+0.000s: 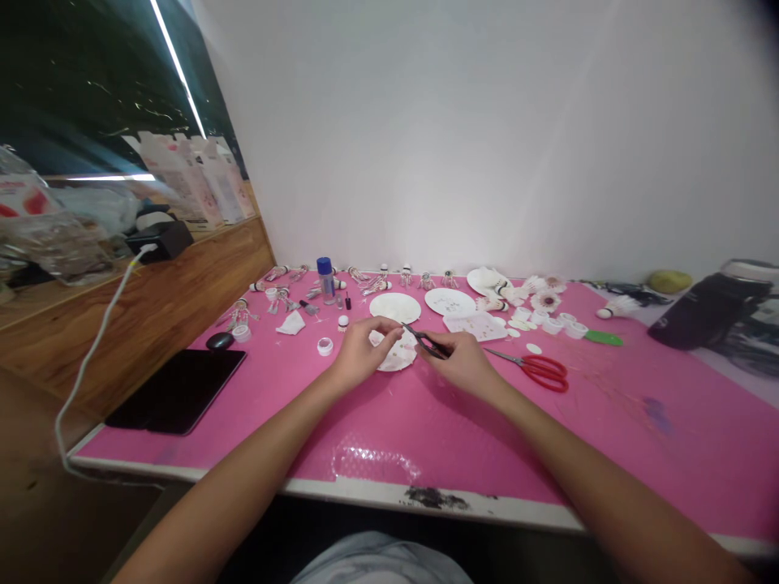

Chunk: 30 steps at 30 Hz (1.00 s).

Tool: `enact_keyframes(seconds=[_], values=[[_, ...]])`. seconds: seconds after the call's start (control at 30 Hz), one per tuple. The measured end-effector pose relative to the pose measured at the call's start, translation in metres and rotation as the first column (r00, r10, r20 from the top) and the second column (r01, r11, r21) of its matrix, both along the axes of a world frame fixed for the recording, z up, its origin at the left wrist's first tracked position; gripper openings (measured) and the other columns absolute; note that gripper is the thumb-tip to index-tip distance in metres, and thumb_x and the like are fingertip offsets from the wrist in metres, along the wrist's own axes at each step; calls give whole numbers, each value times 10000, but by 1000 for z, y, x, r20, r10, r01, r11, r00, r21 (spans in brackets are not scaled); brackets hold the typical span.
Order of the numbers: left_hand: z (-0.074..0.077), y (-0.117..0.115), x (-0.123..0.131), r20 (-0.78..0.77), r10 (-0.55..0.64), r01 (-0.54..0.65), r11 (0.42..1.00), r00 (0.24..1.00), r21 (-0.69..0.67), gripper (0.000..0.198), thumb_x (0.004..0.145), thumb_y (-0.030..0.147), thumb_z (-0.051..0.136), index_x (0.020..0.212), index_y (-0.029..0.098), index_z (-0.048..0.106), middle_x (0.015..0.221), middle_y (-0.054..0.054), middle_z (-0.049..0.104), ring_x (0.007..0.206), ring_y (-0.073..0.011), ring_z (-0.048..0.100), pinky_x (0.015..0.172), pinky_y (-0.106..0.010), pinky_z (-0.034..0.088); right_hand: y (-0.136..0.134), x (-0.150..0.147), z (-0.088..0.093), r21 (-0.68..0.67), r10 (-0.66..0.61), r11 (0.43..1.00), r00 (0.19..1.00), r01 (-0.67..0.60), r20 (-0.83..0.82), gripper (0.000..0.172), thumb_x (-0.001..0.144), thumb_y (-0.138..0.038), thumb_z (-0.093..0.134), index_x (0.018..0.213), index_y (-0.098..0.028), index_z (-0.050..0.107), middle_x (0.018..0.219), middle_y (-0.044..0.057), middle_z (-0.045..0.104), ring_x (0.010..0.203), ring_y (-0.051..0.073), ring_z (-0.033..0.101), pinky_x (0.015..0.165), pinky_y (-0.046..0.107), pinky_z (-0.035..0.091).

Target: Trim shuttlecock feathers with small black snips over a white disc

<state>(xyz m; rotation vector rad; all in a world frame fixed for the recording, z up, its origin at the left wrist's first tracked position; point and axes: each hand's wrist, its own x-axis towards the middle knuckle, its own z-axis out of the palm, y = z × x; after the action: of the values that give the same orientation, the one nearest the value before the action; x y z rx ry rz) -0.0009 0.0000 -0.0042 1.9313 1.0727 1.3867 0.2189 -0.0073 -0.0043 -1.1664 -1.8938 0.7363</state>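
My right hand (pixel 467 362) is closed around a small dark scissors-like tool (pixel 424 340), its narrow tip pointing left toward my other hand. My left hand (pixel 360 355) is pinched just left of that tip. Whatever lies between its fingertips is too small to make out. Under both hands rests a white disc (pixel 398 358) with small bits scattered on it. Right behind it is a plain white disc (pixel 395 307). A small open pot (pixel 324 347) stands left of my left hand, near a cut-down shuttlecock (pixel 342 324).
Red-handled scissors (pixel 544 372) lie to the right. Shuttlecocks (pixel 544 300), white pots (pixel 553 325) and a speckled plate (pixel 450 302) are behind. Toward the left are a blue-capped bottle (pixel 326 284), a black tablet (pixel 182 389) and a mouse (pixel 220 341). A dark bottle (pixel 709 308) lies far right.
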Motion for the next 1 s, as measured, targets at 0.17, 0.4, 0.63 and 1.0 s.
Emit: enact_keyframes(seconds=[0.17, 0.4, 0.63, 1.0], values=[[1, 0, 0, 10, -13, 14, 1000, 1000, -14, 237, 950, 411, 672, 958, 197, 773, 921, -65, 786, 869, -220, 726, 834, -342, 553, 0, -1, 2, -20, -2, 1000, 1000, 2, -9, 395, 865, -419, 697, 1129, -159, 835, 856, 32, 795, 739, 223, 678, 668, 301, 490], [3, -1, -1, -3, -16, 16, 1000, 1000, 2, 212, 962, 373, 656, 944, 189, 760, 912, -66, 778, 867, -216, 718, 835, -337, 542, -1, -2, 6, -98, 22, 995, 998, -27, -57, 467, 830, -474, 724, 1145, -145, 829, 822, 35, 775, 711, 205, 636, 663, 308, 469], [1, 1, -1, 7, -10, 10, 1000, 1000, -4, 186, 957, 335, 658, 946, 173, 749, 916, -69, 771, 871, -207, 707, 834, -319, 531, -3, -4, 11, -213, 33, 976, 995, -53, -94, 555, 779, -582, 750, 1074, -121, 839, 723, 8, 691, 647, 148, 509, 629, 286, 393], [4, -1, -1, 5, -2, 2, 1000, 1000, -18, 120, 935, 219, 625, 883, 169, 721, 875, -52, 752, 830, -191, 687, 805, -302, 512, -12, -8, 25, -436, 46, 893, 986, -112, -159, 592, 716, -666, 807, 928, -113, 808, 524, -65, 415, 516, 80, 304, 525, 270, 212]])
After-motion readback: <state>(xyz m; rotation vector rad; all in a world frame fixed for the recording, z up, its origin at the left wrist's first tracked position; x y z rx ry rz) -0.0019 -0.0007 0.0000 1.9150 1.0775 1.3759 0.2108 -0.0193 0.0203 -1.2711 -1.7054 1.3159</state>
